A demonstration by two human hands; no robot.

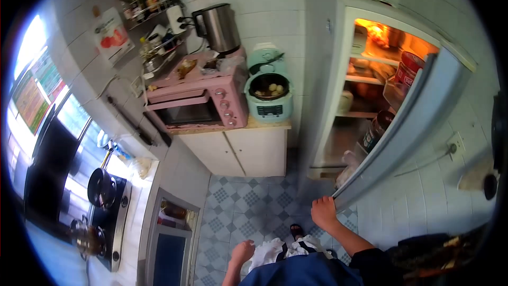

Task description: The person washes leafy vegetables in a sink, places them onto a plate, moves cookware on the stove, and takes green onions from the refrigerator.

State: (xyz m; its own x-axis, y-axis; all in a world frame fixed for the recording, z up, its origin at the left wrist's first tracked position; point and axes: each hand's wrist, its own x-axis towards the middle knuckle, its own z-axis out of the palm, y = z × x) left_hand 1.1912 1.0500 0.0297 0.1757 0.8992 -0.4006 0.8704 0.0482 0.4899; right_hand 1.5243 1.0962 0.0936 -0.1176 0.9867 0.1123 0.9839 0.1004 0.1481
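Observation:
My right hand (324, 211) has its fingers curled around the lower edge of the refrigerator door (418, 111), which stands partly open. Inside the lit refrigerator (320, 85), several food items sit on shelves. A red container (408, 69) and a dark jar (377, 130) rest in the door racks, with a plastic bag (346, 168) lower down. Loosely curled, my left hand (243, 251) hangs beside my body above the tiled floor. Nothing shows in it, though its fingertips are partly hidden.
A pink oven (198, 106) and a mint-green cooker (270, 107) with round pale food inside stand on a white cabinet (254, 151). A steel kettle (218, 29) is behind them. To my left, a pan (100, 186) and a pot (87, 237) sit on the stove (117, 217).

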